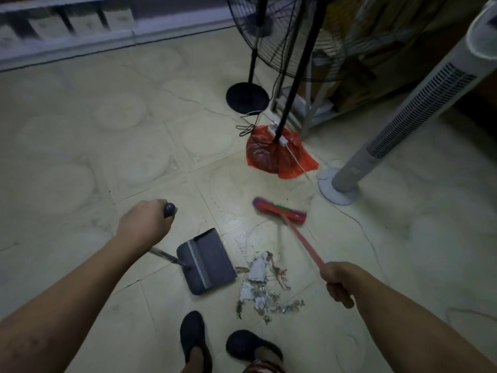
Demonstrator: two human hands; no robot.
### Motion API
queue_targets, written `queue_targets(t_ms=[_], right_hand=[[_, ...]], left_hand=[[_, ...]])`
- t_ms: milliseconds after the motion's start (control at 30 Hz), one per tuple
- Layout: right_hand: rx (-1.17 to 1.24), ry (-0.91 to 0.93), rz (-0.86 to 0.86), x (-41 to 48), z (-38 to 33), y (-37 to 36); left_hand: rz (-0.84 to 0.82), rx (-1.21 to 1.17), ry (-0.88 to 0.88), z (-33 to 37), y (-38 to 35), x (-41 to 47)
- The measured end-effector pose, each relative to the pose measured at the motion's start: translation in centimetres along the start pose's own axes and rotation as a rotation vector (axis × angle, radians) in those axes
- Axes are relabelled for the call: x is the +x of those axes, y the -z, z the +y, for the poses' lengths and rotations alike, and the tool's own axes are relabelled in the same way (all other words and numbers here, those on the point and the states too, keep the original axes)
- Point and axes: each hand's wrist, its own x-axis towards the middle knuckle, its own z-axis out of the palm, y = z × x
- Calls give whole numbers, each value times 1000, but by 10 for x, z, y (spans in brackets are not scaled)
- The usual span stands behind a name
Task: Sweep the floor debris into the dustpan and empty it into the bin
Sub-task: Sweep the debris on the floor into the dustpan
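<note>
Left hand [144, 224] clenches the grey plastic dustpan's [208, 261] handle, right hand [337, 282] the red broom [279, 211]. Sweeping step: next, brush the pale debris [258, 270], at the dustpan's three o'clock, inward.

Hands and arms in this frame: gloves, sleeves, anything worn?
Left hand and right hand are bare, with no gloves or watch visible. Left forearm and right forearm are uncovered; no sleeves in view.
</note>
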Motion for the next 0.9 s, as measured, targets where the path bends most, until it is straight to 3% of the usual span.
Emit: queue_targets(t_ms=[200,467,600,900], right_hand=[[-30,-27,-63,-59,11,-28],[-103,-258,-166,-109,38,-53],[-165,-202,-202,-115,53,-64],[211,-23,-56,-144,108,-64]], left_hand=[[-1,49,-180,3,3,27],[-16,110,-358,-5,12,38],[-20,135,-389,-9,17,37],[16,147,-479,3,25,29]])
